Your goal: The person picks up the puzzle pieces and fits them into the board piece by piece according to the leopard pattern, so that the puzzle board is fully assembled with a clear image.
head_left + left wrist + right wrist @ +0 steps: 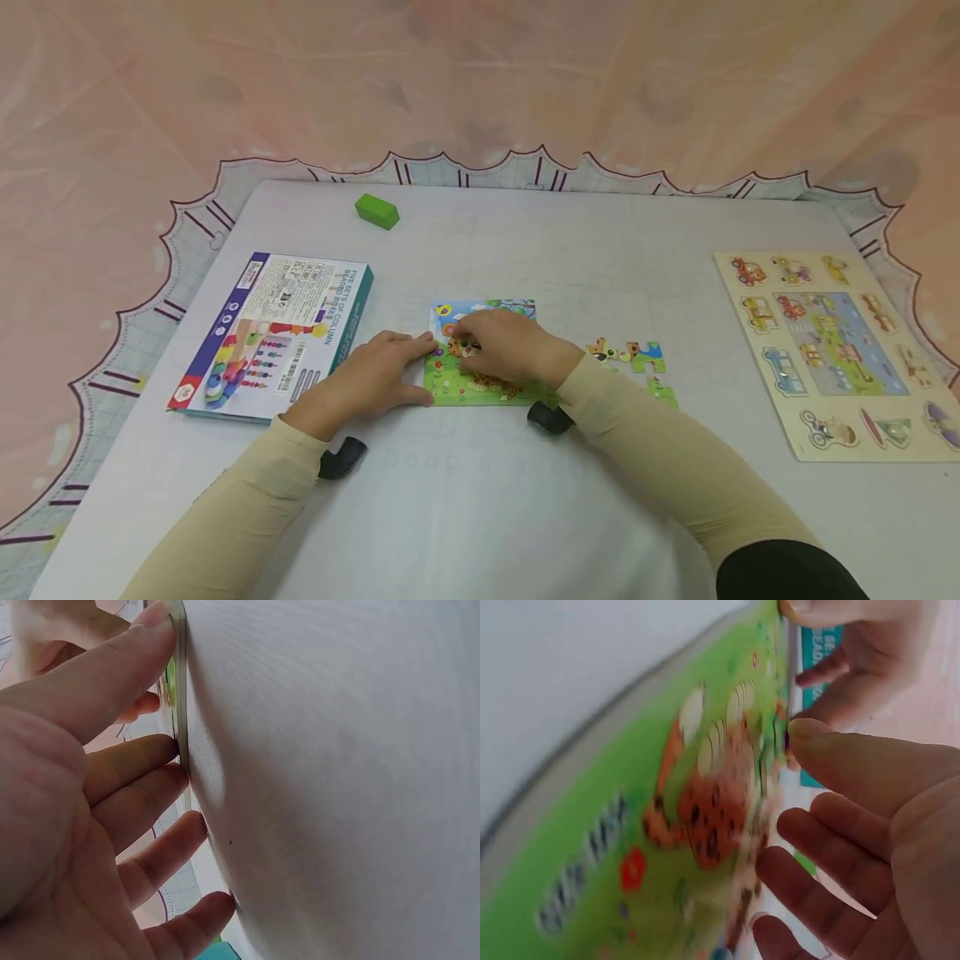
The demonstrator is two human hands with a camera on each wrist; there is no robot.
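Note:
A jigsaw puzzle point(450, 392) with a green meadow and spotted animals lies flat at the middle of the table. My left hand point(378, 372) is at its left side, thumb and fingers extended; in the left wrist view the thumb point(154, 634) rests at the board's edge. Over the puzzle's upper middle is my right hand point(517, 343), covering part of the picture. Its thumb point(821, 742) and loosely bent fingers rest at the picture surface, spread apart. To the right lie loose puzzle pieces point(647, 357), partly behind the right forearm.
A boxed bead set point(300, 283) lies left of the left hand. A green block point(377, 212) sits near the far edge. On the right is a wooden peg puzzle board point(765, 417) with vehicle pieces. A white cloth covers the table point(435, 517).

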